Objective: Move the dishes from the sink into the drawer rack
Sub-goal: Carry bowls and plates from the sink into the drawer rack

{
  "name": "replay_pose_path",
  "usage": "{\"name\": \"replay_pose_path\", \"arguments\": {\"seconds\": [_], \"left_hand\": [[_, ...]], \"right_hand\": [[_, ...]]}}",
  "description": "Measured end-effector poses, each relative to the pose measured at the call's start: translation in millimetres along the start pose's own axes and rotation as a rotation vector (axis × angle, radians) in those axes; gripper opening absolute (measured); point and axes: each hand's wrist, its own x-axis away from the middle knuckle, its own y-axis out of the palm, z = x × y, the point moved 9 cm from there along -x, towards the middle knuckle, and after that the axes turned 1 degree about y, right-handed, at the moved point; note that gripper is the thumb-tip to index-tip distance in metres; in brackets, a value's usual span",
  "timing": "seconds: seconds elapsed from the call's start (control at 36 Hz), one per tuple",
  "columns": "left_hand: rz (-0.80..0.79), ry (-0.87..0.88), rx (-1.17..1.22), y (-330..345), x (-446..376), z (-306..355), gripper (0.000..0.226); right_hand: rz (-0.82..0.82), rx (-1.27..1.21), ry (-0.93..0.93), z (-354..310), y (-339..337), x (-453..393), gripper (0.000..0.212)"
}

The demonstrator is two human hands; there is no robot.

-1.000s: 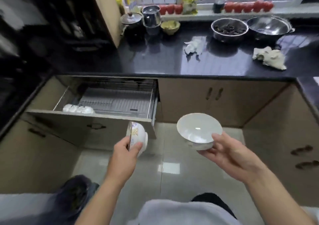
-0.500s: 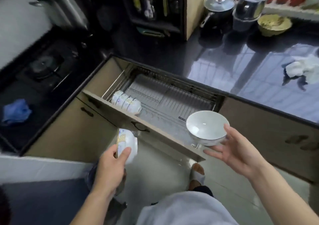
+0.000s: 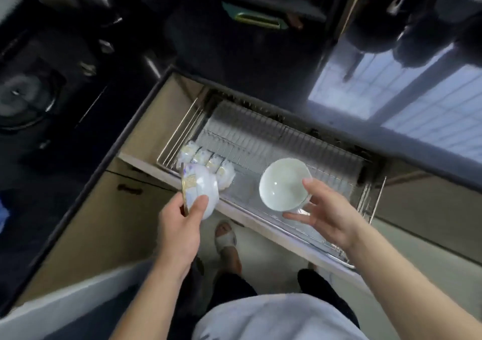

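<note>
My left hand (image 3: 182,225) grips a patterned white bowl (image 3: 202,187) on its edge, thumb on the outside, just in front of a row of several bowls (image 3: 208,163) standing in the left end of the wire drawer rack (image 3: 260,136). My right hand (image 3: 327,213) holds a plain white bowl (image 3: 283,184) from below, its opening facing me, over the front middle of the rack. The sink is out of view.
The drawer's front panel (image 3: 260,225) juts out towards my legs and slippered foot (image 3: 225,238). A dark stove top with a burner (image 3: 23,99) lies to the left. Black countertop (image 3: 391,91) runs behind the drawer, with pots at the top right.
The view has swung down over the drawer. Both hands have carried their bowls forward, the left bowl now close to the row in the rack, the right bowl above the rack.
</note>
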Motion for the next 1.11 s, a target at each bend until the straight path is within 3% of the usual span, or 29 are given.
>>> {"name": "replay_pose_path", "arguments": {"seconds": [0.17,0.28,0.53,0.61,0.67,0.86,0.94,1.11], "left_hand": [[-0.308,0.105,-0.253,31.2,-133.6,-6.0,0.004],[-0.407,0.104,-0.331,54.5,-184.7,-25.0,0.005],[-0.295,0.133,-0.428,64.0,-212.9,-76.6,0.017],[-0.255,0.176,-0.411,62.7,-212.0,-70.5,0.017],[-0.266,0.18,-0.391,63.5,-212.4,-71.4,0.017],[-0.3,0.214,-0.386,63.6,-212.6,-76.2,0.015],[-0.287,0.239,-0.386,62.7,-212.4,-72.6,0.017],[-0.297,0.23,-0.354,59.7,-213.2,-73.0,0.011]], "right_hand": [[0.164,-0.043,0.027,32.7,21.2,-64.1,0.049],[0.238,-0.044,0.054,54.6,37.8,-111.2,0.054],[0.431,0.238,0.156,97.8,64.1,-198.6,0.066],[0.448,0.29,0.133,100.1,68.5,-213.7,0.04],[0.459,0.305,0.123,103.2,71.1,-221.8,0.039],[0.5,0.273,0.096,118.8,78.9,-240.4,0.08],[0.487,0.218,0.113,129.5,79.0,-251.3,0.062],[0.437,0.261,0.125,129.6,83.2,-262.2,0.059]]}}
